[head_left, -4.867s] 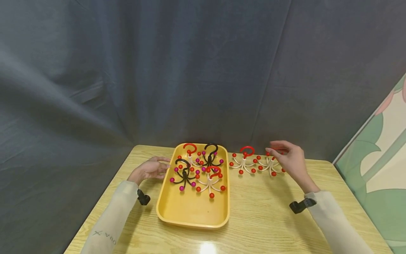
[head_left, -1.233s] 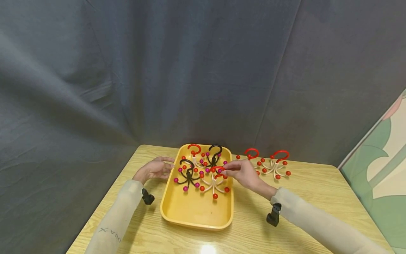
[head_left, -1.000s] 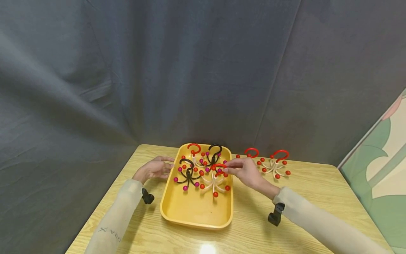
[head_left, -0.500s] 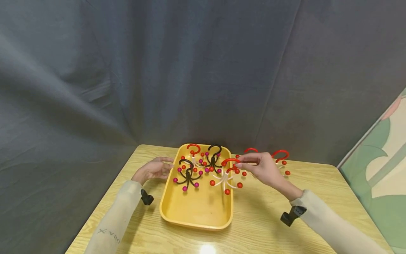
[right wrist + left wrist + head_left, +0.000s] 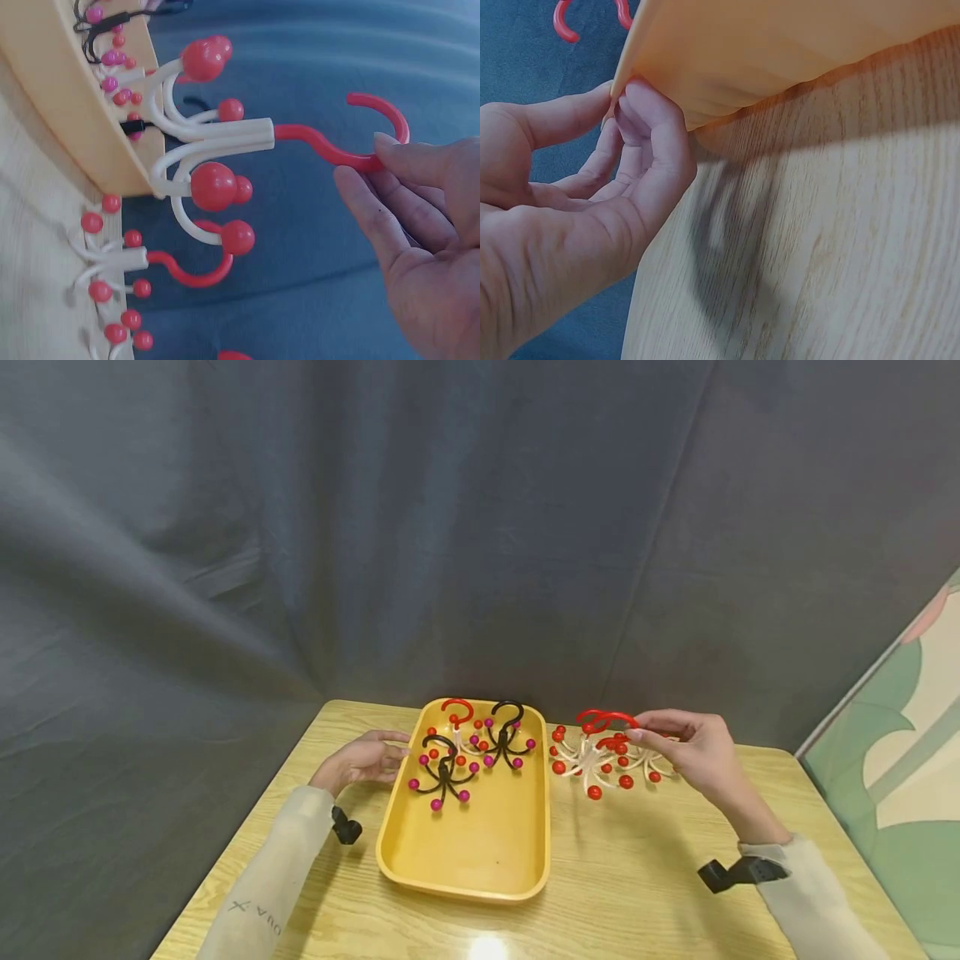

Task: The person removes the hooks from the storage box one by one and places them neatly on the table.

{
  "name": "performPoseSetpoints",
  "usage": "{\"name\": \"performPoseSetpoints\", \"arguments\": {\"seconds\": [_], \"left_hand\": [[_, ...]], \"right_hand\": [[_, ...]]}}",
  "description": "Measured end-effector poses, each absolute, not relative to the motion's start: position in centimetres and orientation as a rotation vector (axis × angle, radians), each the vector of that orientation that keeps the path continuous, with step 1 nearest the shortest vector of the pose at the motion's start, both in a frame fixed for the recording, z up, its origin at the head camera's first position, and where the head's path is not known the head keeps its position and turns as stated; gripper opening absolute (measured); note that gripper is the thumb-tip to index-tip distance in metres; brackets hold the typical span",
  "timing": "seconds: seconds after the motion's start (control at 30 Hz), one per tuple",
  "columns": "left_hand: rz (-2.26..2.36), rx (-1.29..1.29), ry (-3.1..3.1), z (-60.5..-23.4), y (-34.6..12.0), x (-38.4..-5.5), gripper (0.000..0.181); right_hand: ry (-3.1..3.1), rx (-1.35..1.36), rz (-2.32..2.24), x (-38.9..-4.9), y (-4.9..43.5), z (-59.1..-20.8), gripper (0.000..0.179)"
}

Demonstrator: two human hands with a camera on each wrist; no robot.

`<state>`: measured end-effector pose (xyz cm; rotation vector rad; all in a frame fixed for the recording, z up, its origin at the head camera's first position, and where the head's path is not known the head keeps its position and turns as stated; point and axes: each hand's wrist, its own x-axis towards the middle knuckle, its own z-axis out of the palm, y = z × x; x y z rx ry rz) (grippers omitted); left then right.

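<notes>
My right hand [image 5: 693, 753] pinches the red hook of a white octopus-shaped hanger [image 5: 234, 135] between thumb and fingers. This hanger, with red balls on its curved arms, hangs above the table to the right of the yellow tray [image 5: 487, 860]. My left hand [image 5: 362, 762] grips the tray's left rim, thumb on one side and fingers on the other in the left wrist view. Inside the tray are two black hangers with magenta balls, one in front [image 5: 444, 772] and one at the back [image 5: 504, 739], plus a white hanger with a red hook [image 5: 457, 712].
Two more white hangers with red hooks stand on the wooden table [image 5: 622, 868] right of the tray, partly hidden behind the held one. A dark curtain [image 5: 480, 543] hangs along the table's back edge. A patterned panel [image 5: 915, 760] stands at the right.
My right hand took hold of the front white hanger in the tray, lifted it, and carried it right over the rim. My left hand stays at the tray.
</notes>
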<state>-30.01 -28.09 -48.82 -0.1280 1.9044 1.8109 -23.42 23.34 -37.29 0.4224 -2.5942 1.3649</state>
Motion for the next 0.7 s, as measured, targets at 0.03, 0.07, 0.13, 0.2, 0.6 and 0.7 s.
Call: {"name": "performPoseSetpoints", "arguments": {"seconds": [0.03,0.07,0.13,0.2,0.6,0.7], "left_hand": [[1.813,-0.129,1.903,-48.8,-28.1,-30.0,0.052],[1.817,-0.131,1.900,-48.8,-28.1,-30.0,0.051],[1.822,-0.134,1.892,-48.8,-28.2,-30.0,0.051],[1.828,-0.132,1.885,-48.9,-28.2,-30.0,0.051],[1.840,-0.142,1.877,-49.0,-28.1,-30.1,0.051],[1.831,-0.145,1.887,-49.0,-28.1,-30.1,0.051]], "right_hand": [[-2.600,0.404,1.355,-23.4,23.7,-37.4,0.029],[-2.606,0.386,1.350,-23.5,24.0,-37.4,0.030],[-2.619,0.351,1.342,-23.5,24.5,-37.7,0.032],[-2.630,0.316,1.342,-23.5,24.9,-37.9,0.035],[-2.646,0.239,1.378,-23.7,25.6,-39.8,0.038],[-2.638,0.253,1.397,-23.6,25.5,-40.3,0.037]]}}
